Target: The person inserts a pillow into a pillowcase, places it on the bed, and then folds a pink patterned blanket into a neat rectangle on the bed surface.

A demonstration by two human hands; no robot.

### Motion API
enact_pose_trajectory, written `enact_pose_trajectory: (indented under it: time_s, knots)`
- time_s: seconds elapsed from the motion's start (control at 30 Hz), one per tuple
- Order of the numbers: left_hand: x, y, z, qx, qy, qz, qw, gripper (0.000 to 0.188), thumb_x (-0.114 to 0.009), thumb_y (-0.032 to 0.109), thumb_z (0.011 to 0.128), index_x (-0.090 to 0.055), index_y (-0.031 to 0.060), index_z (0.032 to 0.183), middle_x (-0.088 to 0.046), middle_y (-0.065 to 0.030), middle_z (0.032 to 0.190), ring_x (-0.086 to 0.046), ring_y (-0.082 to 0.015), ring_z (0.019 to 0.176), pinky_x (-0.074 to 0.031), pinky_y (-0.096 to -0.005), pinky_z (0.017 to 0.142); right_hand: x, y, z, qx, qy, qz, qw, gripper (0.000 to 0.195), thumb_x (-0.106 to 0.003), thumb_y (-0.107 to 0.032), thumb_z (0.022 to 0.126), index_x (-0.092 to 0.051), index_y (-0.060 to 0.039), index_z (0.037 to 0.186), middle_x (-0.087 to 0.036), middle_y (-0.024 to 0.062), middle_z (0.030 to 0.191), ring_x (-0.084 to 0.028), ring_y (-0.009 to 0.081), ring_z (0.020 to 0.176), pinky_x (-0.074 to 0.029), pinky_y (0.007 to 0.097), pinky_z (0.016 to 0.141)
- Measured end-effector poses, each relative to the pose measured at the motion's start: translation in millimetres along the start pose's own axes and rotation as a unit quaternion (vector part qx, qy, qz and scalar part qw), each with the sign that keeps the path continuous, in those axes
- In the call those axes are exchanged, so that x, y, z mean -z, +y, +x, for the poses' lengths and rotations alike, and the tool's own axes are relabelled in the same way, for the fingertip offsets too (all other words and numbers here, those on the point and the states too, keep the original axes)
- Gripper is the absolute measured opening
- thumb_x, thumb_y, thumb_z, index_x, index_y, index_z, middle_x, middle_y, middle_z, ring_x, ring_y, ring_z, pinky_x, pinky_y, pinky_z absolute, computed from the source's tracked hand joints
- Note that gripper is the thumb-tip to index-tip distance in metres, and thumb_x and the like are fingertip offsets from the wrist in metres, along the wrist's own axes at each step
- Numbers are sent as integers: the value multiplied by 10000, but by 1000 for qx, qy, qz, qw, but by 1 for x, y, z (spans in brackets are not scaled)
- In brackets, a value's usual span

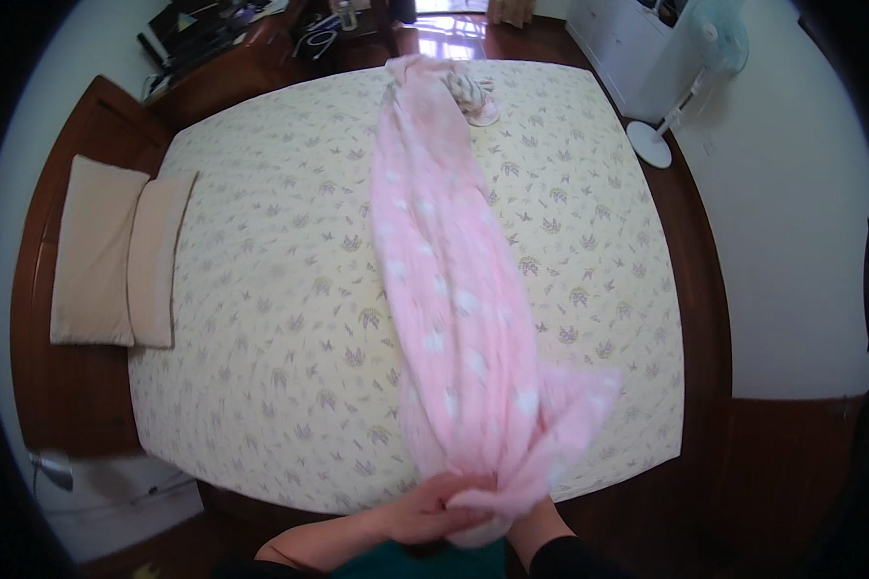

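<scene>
A long pink blanket (pixel 463 275) with white patches stretches in a loose gathered strip across the bed. Its near end is bunched up at the bed's front edge, where my left hand (pixel 431 506) grips the folds. My right hand is covered by this bunched cloth; only the right wrist (pixel 539 525) shows, close beside the left hand. A flap of the blanket fans out to the right, above the right wrist. At the far end the blanket is crumpled, with a grey-and-white striped patch of cloth (pixel 467 94) next to it.
Under the blanket is a mattress with a pale yellow patterned sheet (pixel 261 253). Two beige pillows (pixel 98 253) (pixel 159 260) lean at the wooden headboard (pixel 36 391) on the left. A standing fan (pixel 650 143) is by the right wall. Behind the bed is a cluttered desk (pixel 239 65).
</scene>
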State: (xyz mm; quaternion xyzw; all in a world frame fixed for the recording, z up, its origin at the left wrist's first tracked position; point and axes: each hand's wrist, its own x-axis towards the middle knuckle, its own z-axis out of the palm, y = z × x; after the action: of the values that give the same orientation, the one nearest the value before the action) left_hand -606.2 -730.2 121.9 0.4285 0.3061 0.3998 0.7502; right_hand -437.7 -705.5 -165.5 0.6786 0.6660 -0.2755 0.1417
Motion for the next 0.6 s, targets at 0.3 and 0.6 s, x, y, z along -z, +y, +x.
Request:
enact_pose_trajectory:
  time_s: [0.3, 0.6]
  knots:
    - [-158, -55, 2, 86, 101, 154, 979, 155, -559, 167, 922, -588, 31, 989, -578, -55, 837, -531, -152, 826, -430, -273, 771, 28, 241, -136, -115, 56, 386, 914, 694, -562, -139, 865, -212, -255, 1452, -221, 152, 1475, -266, 419, 1304, -359, 639, 958]
    - [-216, -137, 34, -30, 414, 224, 882, 584, -702, 270, 809, -447, 33, 1278, -565, -139, 1127, -505, -303, 1111, -360, -396, 1012, 109, 359, -148, -242, 110, 699, 664, 611, -551, -191, 886, -267, -222, 1426, -294, 124, 1435, -325, 362, 1270, -382, 598, 963]
